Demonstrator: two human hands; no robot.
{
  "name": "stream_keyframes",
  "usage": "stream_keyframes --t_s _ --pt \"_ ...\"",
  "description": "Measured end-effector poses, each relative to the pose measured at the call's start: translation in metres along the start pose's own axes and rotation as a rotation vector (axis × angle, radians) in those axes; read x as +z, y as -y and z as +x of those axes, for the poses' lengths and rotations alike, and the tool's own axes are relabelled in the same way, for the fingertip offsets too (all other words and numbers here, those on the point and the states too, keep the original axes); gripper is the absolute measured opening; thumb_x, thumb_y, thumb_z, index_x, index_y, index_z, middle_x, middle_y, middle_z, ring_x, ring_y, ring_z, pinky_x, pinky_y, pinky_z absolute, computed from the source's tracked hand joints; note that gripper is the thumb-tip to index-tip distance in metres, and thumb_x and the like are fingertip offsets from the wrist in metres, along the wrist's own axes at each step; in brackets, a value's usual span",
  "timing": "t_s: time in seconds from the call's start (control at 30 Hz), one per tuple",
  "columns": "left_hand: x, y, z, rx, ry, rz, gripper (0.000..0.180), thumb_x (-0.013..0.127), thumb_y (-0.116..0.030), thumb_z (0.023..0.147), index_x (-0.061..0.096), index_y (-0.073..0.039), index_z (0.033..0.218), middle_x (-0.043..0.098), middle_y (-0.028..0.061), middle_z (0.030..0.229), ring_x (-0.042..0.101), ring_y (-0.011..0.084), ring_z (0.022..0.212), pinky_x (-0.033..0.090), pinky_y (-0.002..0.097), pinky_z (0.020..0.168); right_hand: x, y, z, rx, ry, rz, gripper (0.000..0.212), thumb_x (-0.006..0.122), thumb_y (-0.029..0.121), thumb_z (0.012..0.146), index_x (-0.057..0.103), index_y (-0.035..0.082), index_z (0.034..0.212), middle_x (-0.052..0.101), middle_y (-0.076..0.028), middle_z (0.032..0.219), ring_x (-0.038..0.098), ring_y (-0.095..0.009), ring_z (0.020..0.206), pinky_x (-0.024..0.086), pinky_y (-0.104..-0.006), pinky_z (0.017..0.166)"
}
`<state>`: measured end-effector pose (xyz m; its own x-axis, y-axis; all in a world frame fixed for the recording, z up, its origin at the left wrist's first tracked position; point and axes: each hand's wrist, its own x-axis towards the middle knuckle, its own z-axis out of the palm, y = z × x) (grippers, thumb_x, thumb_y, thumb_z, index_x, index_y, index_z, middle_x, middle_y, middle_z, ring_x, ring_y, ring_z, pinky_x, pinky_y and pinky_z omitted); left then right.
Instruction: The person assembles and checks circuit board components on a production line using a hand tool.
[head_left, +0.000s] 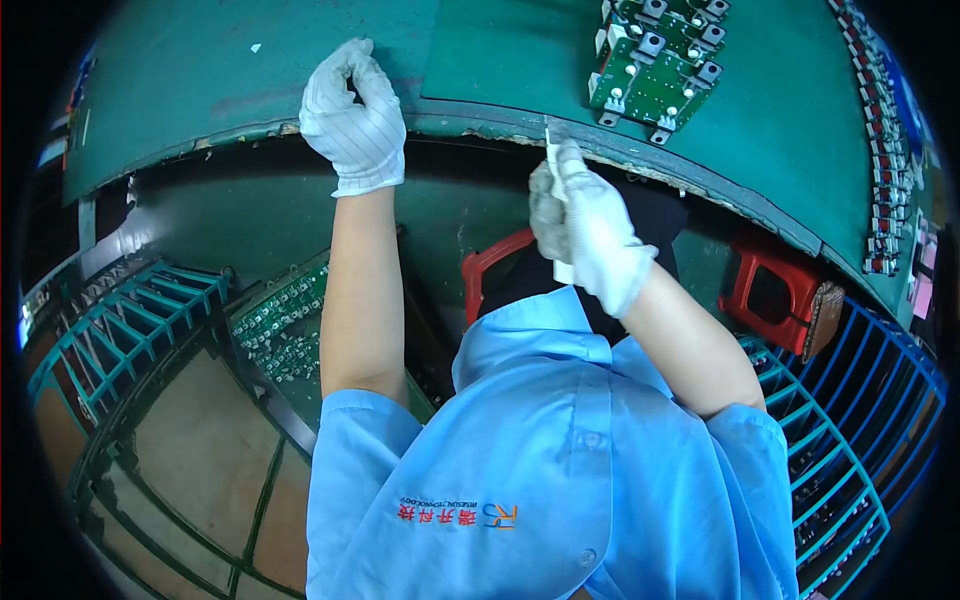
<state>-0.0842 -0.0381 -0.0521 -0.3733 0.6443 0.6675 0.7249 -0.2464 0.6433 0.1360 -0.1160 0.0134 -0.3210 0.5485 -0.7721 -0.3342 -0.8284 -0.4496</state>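
My left hand [355,125], in a white striped glove, is over the near edge of the green worktable [510,55]. Its thumb and fingers curl together in a pinch, and anything between them is too small or hidden to make out. My right hand [595,225], gloved too, is closed around a slim white-handled tool [555,160] with a thin pointed tip, held upright just in front of the table edge. The tool's exact kind does not show. Beyond that hand, a stack of green circuit boards [655,85] with black tabbed components lies on the table.
A long row of small red and metal parts [882,150] runs along the table's right side. Below the table are a red stool [770,285], a red chair part [480,270] and a blue-green rack [835,440]. More circuit boards [285,325] lie at lower left.
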Motion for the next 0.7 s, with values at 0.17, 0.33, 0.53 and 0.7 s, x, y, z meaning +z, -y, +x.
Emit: stream_keyframes --t_s 0.17,0.33,0.53,0.7 --pt "-0.001 0.002 -0.001 0.062 0.01 0.067 0.004 0.059 -0.004 0.084 0.062 -0.002 0.085 0.071 0.0129 0.086 0.068 0.0257 0.072 0.054 0.0346 0.068 -0.015 0.003 -0.006 0.006 -0.138 -0.033 0.05 0.038 0.061 0.096 0.051 0.015 0.081 0.038 0.007 0.057 0.028 -0.005 0.041 0.02 -0.0223 0.037" --pt "-0.001 -0.009 0.001 -0.05 0.011 -0.069 0.014 0.058 -0.004 0.09 0.067 0.006 0.091 0.071 0.0129 0.087 0.061 0.0111 0.064 0.051 0.0233 0.061 -0.002 -0.008 0.002 -0.064 -0.012 -0.032 0.049 0.039 0.059 0.097 0.049 0.014 0.081 0.039 0.006 0.058 0.031 -0.006 0.043 0.022 -0.0219 0.038" --pt "-0.002 -0.002 -0.002 0.033 0.012 0.029 0.015 0.058 -0.006 0.091 0.066 0.006 0.091 0.071 0.0124 0.087 0.06 0.0101 0.064 0.051 0.0237 0.06 -0.005 -0.005 -0.002 0.021 -0.054 -0.017 0.049 0.038 0.058 0.097 0.049 0.014 0.08 0.039 0.006 0.058 0.03 -0.006 0.043 0.022 -0.0229 0.04" --pt "0.003 -0.002 0.0 -0.016 -0.005 0.011 0.005 0.059 -0.005 0.084 0.063 -0.003 0.082 0.071 0.0119 0.086 0.068 0.0255 0.072 0.054 0.0341 0.068 -0.02 0.006 0.0 0.032 0.032 -0.143 0.049 0.038 0.059 0.097 0.049 0.014 0.08 0.04 0.006 0.058 0.03 -0.006 0.043 0.022 -0.0222 0.039"
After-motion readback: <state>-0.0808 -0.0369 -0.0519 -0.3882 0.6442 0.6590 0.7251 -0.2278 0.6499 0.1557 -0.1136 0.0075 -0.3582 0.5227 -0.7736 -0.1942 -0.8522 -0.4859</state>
